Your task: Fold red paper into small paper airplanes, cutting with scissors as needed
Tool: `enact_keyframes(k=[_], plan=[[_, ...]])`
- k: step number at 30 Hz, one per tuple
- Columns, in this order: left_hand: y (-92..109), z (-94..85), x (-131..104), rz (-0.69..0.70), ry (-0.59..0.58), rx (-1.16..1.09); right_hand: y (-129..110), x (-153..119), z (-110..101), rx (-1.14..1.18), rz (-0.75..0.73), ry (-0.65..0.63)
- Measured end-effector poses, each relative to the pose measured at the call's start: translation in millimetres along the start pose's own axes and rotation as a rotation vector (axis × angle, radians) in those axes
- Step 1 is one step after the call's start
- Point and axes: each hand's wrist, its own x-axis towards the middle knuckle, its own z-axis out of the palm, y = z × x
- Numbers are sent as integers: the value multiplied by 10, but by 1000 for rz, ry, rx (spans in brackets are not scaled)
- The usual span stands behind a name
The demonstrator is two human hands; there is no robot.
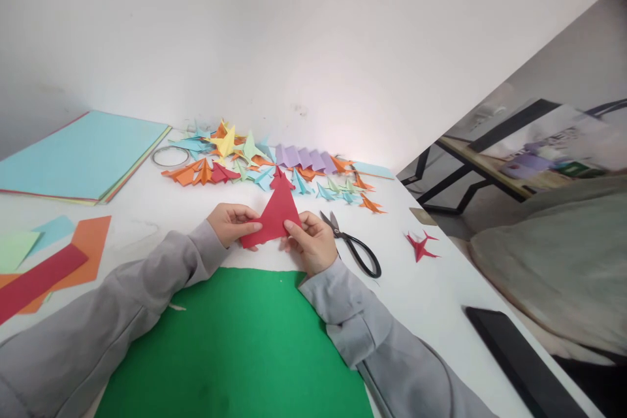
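Red pointed paper piece (278, 212): beyond the far edge of flat green sheet (235, 346); left hand (230, 225) and right hand (314, 243) both pinch it; black-handled metal scissors (343, 236) lie just beside the latter.

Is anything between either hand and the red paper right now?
Nothing visible: the left hand and the right hand both pinch the red paper directly. The black-handled scissors lie just beyond the right hand, not in between.
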Motion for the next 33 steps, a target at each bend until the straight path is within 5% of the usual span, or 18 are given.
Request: enact_keyframes(k=[10, 17, 23, 33], plan=[[56, 27, -74, 32, 19, 71, -14, 0, 36, -56, -28, 58], [-12, -22, 13, 80, -95, 24, 9, 30, 7, 23, -34, 90], [41, -1, -17, 100, 55, 71, 0, 24, 4, 86, -11, 64], [-16, 55, -20, 164, 85, 88, -18, -24, 13, -283, -81, -75]])
